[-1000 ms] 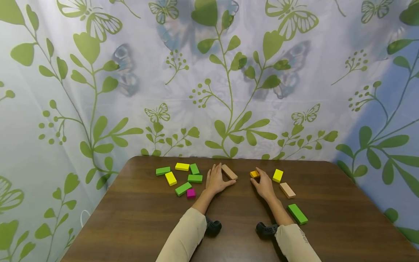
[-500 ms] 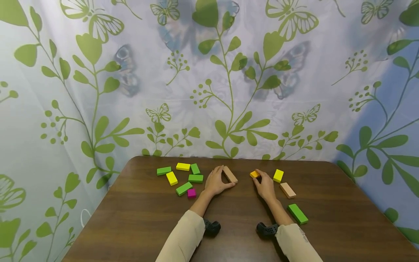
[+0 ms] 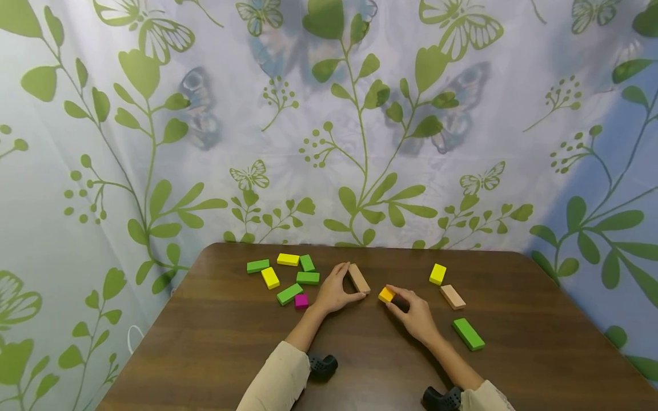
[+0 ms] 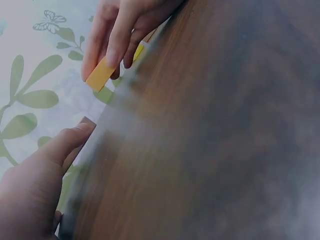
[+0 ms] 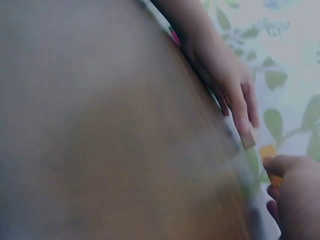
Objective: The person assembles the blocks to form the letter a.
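Note:
Near the middle of the table, my left hand [image 3: 334, 292] grips a plain wooden block [image 3: 358, 278], thumb at its near end and fingertips at its far end. In the left wrist view the thumb lies against the end of this block [image 4: 86, 121]. To its right, my right hand [image 3: 418, 321] pinches a short orange-yellow block [image 3: 386, 294] between thumb and fingers. The left wrist view shows this orange-yellow block [image 4: 100, 75] at the fingertips. A small gap separates the two held blocks.
Left of my left hand lie several green blocks [image 3: 308, 278], yellow blocks [image 3: 270, 278] and a magenta block [image 3: 301, 301]. On the right are a yellow block [image 3: 437, 274], a wooden block [image 3: 453, 297] and a green block [image 3: 468, 334]. A patterned curtain [image 3: 329, 142] hangs behind the brown table [image 3: 370, 365].
My right hand has carried the orange-yellow block left and nearer to me, towards the wooden block. My left hand has shifted slightly nearer with the wooden block, which has turned a little.

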A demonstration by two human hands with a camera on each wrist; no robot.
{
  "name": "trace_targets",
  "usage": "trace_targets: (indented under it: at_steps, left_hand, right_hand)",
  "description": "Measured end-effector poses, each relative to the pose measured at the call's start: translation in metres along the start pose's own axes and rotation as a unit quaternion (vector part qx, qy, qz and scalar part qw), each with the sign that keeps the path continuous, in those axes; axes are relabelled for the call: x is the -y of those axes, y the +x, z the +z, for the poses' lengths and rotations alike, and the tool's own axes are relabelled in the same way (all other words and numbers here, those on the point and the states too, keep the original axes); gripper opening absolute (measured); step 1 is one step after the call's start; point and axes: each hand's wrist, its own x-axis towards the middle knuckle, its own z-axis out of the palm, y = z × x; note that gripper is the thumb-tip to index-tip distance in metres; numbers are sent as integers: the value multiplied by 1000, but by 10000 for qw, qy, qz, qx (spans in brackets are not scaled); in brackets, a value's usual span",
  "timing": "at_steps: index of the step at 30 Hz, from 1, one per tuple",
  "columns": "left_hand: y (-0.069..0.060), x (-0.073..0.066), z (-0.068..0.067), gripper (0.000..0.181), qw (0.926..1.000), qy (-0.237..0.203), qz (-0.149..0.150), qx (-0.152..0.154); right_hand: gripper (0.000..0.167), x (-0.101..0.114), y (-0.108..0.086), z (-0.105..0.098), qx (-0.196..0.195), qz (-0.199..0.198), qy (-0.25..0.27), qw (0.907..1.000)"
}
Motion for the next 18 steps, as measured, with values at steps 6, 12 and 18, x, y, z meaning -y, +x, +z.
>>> trace_targets:
  at_steps: [6, 12, 18]
  left_hand:
    - [-2, 1, -4, 92, 9986, 363, 99, 379]
    - [-3, 1, -8, 85, 9912, 724, 364, 1048]
    - [-5, 2, -11, 85, 9893, 462, 593, 1251]
  right_hand:
    - [40, 15, -9, -2, 1161, -627, 603, 9894]
    - [39, 20, -12, 0, 1813, -962, 624, 9767]
    - [43, 18, -14, 1, 1677, -999, 572, 9791]
